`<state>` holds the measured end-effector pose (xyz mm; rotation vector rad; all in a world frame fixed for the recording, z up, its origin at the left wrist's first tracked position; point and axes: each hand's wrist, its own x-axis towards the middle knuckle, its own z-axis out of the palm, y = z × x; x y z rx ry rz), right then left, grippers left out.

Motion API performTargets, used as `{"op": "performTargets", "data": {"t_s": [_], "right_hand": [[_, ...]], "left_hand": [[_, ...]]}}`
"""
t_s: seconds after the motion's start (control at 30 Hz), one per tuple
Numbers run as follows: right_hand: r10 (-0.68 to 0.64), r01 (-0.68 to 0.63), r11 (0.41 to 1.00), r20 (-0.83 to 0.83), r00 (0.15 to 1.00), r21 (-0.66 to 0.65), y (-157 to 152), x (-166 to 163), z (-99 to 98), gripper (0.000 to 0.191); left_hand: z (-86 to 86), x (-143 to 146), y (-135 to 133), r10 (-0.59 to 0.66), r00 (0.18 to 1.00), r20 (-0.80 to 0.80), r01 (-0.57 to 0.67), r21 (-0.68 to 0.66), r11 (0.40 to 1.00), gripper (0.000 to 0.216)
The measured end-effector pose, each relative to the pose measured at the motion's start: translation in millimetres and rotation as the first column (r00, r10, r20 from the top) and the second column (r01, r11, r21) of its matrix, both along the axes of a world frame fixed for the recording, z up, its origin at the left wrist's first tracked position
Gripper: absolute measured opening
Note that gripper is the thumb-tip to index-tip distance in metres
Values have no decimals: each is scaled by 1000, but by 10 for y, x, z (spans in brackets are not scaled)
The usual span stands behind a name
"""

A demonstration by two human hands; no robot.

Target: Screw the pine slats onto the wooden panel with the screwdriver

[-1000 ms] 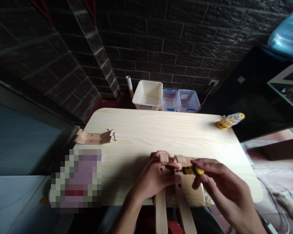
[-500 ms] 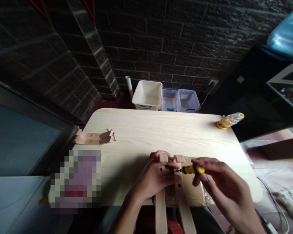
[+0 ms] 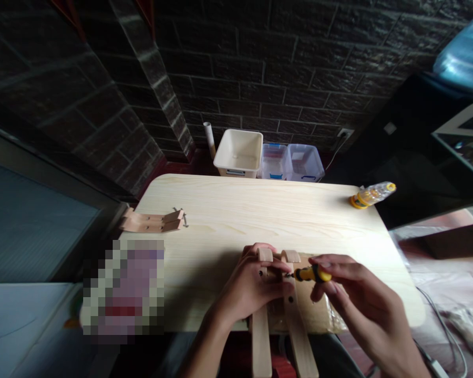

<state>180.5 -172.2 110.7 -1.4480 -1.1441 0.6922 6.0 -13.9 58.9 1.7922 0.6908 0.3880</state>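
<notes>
My left hand [image 3: 252, 286] is closed round the upper ends of two long wooden slats [image 3: 298, 336] that run from the table's near edge toward me. My right hand [image 3: 355, 294] pinches a short yellow-and-black screwdriver [image 3: 310, 274], held level with its tip against the side of the right slat near its rounded top. Under the slats lies a piece of cardboard [image 3: 319, 315] on the pale wooden table [image 3: 268, 215].
A small assembly of wooden pieces [image 3: 153, 222] with screws lies at the table's left edge. A plastic bottle [image 3: 372, 195] lies at the far right corner. Beyond the table, a cream bin [image 3: 238, 152] and two clear boxes [image 3: 291, 163] stand by the brick wall. A cable [image 3: 441, 325] runs along the floor at right.
My right hand's fingers have shifted slightly on the screwdriver handle. The left hand and the slats have stayed in place.
</notes>
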Motion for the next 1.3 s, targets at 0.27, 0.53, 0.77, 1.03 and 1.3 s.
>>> {"op": "performTargets", "data": {"t_s": [0.27,0.53,0.77,1.03,1.3], "right_hand": [[22,-22,999,-19,1000,-28,-18,-36,36,32],[-1,2,1000,-14,1000,19,10,-44,37,30],[10,-8,999,-54,998,42,30,-57,71,29],[16,-16,1000,2,1000,20,26,-65,83,31],[0,1,999,-15,1000,42,58,-31,9,34]], "left_hand": [[34,0,3,2,1000,-15,-2,-15,1000,31],[15,10,-9,8,1000,-3,-8,-27,1000,31],[14,5,1,-4,1000,-8,3,-37,999,31],[3,-1,-4,6,1000,-13,-6,-26,1000,32],[-32,-18,-12,9,999,33,-9,3,1000,31]]}}
